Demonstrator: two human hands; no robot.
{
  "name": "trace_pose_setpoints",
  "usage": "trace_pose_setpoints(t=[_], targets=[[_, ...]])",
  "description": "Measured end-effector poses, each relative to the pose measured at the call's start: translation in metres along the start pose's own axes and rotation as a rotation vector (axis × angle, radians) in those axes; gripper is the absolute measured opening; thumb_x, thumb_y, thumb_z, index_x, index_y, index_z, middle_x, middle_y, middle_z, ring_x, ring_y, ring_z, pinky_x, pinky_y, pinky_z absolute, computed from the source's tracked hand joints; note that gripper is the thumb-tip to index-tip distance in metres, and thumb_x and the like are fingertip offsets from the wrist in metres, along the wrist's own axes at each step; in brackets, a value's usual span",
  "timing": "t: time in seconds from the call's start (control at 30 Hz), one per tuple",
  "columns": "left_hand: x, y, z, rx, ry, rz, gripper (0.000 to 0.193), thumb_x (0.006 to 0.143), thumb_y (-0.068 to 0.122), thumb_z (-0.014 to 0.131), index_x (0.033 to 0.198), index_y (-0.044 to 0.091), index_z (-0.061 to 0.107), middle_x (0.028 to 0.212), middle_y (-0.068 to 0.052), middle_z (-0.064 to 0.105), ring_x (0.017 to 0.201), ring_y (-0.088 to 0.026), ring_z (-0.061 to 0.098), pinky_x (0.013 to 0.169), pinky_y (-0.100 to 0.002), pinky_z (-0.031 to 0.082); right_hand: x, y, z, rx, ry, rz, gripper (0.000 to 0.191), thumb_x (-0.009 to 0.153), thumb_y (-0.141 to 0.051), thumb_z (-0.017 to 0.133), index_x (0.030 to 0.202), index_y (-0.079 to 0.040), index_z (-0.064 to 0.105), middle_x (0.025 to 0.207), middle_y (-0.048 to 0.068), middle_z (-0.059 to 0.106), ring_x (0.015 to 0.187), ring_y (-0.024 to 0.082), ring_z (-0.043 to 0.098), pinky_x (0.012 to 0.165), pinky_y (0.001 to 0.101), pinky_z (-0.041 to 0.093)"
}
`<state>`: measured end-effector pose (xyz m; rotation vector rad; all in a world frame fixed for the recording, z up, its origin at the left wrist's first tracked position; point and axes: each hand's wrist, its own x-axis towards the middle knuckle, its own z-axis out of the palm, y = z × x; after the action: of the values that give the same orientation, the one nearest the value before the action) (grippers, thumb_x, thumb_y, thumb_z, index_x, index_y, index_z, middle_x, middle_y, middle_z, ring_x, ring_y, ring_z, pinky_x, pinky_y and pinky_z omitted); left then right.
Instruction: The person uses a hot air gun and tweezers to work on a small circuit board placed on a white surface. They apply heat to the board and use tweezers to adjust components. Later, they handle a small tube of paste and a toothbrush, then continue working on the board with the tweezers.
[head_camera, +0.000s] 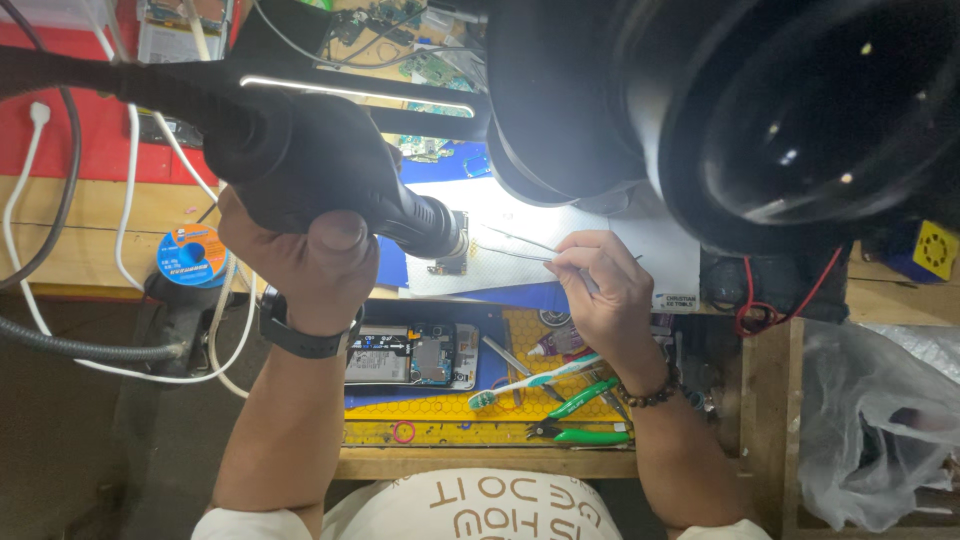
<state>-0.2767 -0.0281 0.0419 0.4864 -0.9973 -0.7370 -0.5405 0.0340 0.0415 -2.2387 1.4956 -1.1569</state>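
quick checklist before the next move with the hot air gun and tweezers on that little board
1. Left hand grips the black hot air handpiece firmly: ok.
2. Nozzle points at the small circuit board on the white pad: ok.
3. Right hand holds the tweezers, tips near the board: ok.
4. Tweezer tips actually gripping a part: cannot tell.
5. Opened phone lies on the mat apart from the nozzle: ok.
6. Toothbrush and green-handled cutters lie right under the right wrist, crowding it: not ok.
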Motion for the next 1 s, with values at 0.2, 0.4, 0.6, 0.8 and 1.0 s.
trace_pose_setpoints(t=[0.2,0.4,0.6,0.8,1.0], targets=[[0.0016,0.0008,0.0026,-0.040,-0.008,-0.013,0.066,0.085,0.049,0.089,0.117,-0.004,0.065,0.099,-0.010,0.074,0.086,-0.021,0.076,0.079,-0.036,0.067,-0.0003,0.0025,0.0002,-0.008,0.008,-0.018,0.014,0.091,0.001,0.078,0.094,-0.005,0.065,0.101,0.006,0.069,0.080,0.014,0.069,0.064,0.0253,0.055],[0.0025,0.0047,0.0072,-0.014,0.002,-0.013,0.071,0.084,0.053,0.087,0.120,-0.003,0.065,0.099,-0.010,0.073,0.085,-0.021,0.076,0.078,-0.036,0.067,-0.0011,0.0047,-0.0004,0.011,0.005,-0.022,0.014,0.091,0.001,0.077,0.094,-0.006,0.065,0.101,0.006,0.069,0.081,0.014,0.070,0.065,0.0247,0.056],[0.0022,0.0052,0.0075,-0.007,0.008,-0.010,0.069,0.084,0.051,0.088,0.121,-0.003,0.064,0.100,-0.010,0.073,0.087,-0.021,0.076,0.079,-0.037,0.067,-0.0013,0.0040,-0.0012,0.012,0.003,-0.026,0.015,0.091,0.002,0.077,0.095,-0.005,0.065,0.101,0.006,0.069,0.082,0.014,0.070,0.066,0.0254,0.056],[0.0019,0.0026,0.0047,-0.041,0.017,-0.036,0.069,0.080,0.051,0.088,0.118,-0.002,0.064,0.101,-0.009,0.073,0.084,-0.021,0.076,0.077,-0.037,0.067,-0.0008,0.0030,0.0005,0.008,0.000,-0.019,0.014,0.091,0.002,0.077,0.095,-0.006,0.065,0.102,0.006,0.069,0.081,0.014,0.070,0.066,0.0255,0.056],[0.0042,0.0046,0.0061,-0.025,0.021,-0.025,0.070,0.082,0.050,0.088,0.121,-0.001,0.063,0.100,-0.009,0.074,0.086,-0.021,0.076,0.078,-0.036,0.067,-0.0001,0.0023,0.0024,-0.004,-0.007,-0.001,0.014,0.090,0.001,0.077,0.094,-0.005,0.065,0.101,0.006,0.070,0.080,0.015,0.070,0.065,0.0269,0.055]])
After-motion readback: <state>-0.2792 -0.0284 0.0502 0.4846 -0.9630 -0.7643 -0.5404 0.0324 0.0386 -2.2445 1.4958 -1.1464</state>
